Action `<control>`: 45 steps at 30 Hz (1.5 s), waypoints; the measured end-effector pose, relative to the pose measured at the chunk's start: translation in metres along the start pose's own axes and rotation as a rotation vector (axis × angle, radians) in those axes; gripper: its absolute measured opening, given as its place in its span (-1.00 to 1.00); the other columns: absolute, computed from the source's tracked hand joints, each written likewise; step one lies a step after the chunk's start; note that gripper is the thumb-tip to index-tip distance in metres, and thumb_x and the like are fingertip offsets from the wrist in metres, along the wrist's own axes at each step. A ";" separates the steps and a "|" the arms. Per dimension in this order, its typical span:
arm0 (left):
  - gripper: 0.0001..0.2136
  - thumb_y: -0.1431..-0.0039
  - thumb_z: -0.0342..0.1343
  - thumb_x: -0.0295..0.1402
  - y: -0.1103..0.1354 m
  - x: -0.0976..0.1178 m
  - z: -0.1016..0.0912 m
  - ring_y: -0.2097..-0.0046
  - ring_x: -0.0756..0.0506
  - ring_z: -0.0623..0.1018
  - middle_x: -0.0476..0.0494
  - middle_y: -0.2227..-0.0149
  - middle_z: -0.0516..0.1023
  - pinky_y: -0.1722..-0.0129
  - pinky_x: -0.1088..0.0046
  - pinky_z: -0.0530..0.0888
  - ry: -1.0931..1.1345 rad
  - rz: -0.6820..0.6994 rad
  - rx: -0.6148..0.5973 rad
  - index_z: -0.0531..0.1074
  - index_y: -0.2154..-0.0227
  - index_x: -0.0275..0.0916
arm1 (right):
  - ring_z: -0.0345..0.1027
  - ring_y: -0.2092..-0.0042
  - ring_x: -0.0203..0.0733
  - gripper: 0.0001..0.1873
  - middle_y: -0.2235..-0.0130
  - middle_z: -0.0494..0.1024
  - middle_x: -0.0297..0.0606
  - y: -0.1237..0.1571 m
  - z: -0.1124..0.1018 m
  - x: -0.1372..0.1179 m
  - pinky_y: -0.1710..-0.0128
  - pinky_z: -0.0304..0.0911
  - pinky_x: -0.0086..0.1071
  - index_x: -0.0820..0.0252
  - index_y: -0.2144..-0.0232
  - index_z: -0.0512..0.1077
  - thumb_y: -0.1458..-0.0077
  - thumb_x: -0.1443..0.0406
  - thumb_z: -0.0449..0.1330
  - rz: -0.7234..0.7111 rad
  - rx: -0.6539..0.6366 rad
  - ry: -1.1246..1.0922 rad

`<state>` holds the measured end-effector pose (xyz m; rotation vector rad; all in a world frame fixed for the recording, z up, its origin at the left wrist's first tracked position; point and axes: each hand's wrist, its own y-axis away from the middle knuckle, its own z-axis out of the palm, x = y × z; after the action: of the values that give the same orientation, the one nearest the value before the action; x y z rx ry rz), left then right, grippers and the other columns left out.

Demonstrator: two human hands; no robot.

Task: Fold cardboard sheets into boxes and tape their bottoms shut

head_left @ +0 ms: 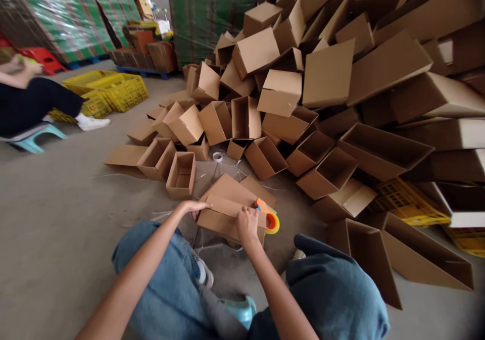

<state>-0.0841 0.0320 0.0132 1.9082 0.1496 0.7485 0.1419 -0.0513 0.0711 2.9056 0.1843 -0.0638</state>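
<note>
A brown cardboard box [223, 213] lies on the concrete floor between my knees, its flaps folded down. My left hand [194, 208] rests on the box's left edge with the fingers curled over it. My right hand [247, 225] is closed round an orange tape dispenser [265, 213] with a yellow tape roll, pressed on the box's top near its right end.
A large heap of open cardboard boxes [326, 87] fills the right and middle. A loose tape roll [217, 156] lies on the floor ahead. Yellow crates [109, 90] stand at the left, near a seated person [30, 102]. Wrapped pallets stand at the back.
</note>
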 end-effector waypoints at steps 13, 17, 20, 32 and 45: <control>-0.39 0.09 0.00 0.25 0.004 -0.006 -0.016 0.35 -0.20 0.58 -0.25 0.48 0.58 0.24 0.35 0.45 0.062 -0.034 -0.245 0.45 0.41 -0.30 | 0.50 0.12 -0.02 -0.67 0.22 0.58 0.12 -0.021 -0.020 -0.018 0.20 0.29 -0.31 0.35 0.22 0.53 -0.13 0.56 -0.01 -0.069 -0.101 0.109; -0.34 0.23 0.08 0.30 0.003 -0.007 -0.016 0.35 -0.19 0.58 -0.25 0.46 0.58 0.31 0.38 0.44 0.058 -0.028 -0.205 0.45 0.40 -0.30 | 0.51 0.12 -0.01 -0.65 0.21 0.58 0.12 -0.023 -0.022 -0.021 0.21 0.31 -0.31 0.37 0.22 0.52 -0.14 0.58 -0.04 -0.071 -0.113 0.113; -0.30 0.39 0.19 0.29 0.002 -0.008 -0.017 0.35 -0.17 0.58 -0.25 0.41 0.60 0.34 0.42 0.43 0.064 -0.030 -0.087 0.45 0.39 -0.30 | 0.51 0.12 -0.02 -0.65 0.23 0.58 0.12 -0.023 -0.025 -0.020 0.22 0.33 -0.31 0.37 0.23 0.52 -0.13 0.59 -0.04 -0.082 -0.118 0.112; -0.31 0.69 0.27 0.27 0.005 -0.007 -0.022 0.35 -0.12 0.55 -0.20 0.46 0.57 0.39 0.45 0.37 -0.069 0.049 0.097 0.44 0.62 -0.31 | 0.52 0.14 -0.07 -0.67 0.24 0.59 0.07 -0.029 -0.026 -0.025 0.21 0.30 -0.33 0.33 0.23 0.52 -0.12 0.59 0.00 -0.122 -0.129 0.116; -0.34 0.72 0.29 0.24 0.000 -0.013 -0.021 0.42 -0.05 0.50 -0.03 0.58 0.50 0.32 0.45 0.41 0.019 0.190 0.037 0.45 0.63 -0.30 | 0.42 0.23 0.01 -0.77 0.41 0.59 -0.01 -0.025 0.009 -0.075 -0.08 0.07 0.07 0.30 0.42 0.56 -0.07 0.46 0.09 -0.074 -0.058 0.125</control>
<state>-0.1062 0.0429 0.0135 1.9693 -0.0072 0.8967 0.0645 -0.0376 0.0611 2.8454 0.3097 0.1087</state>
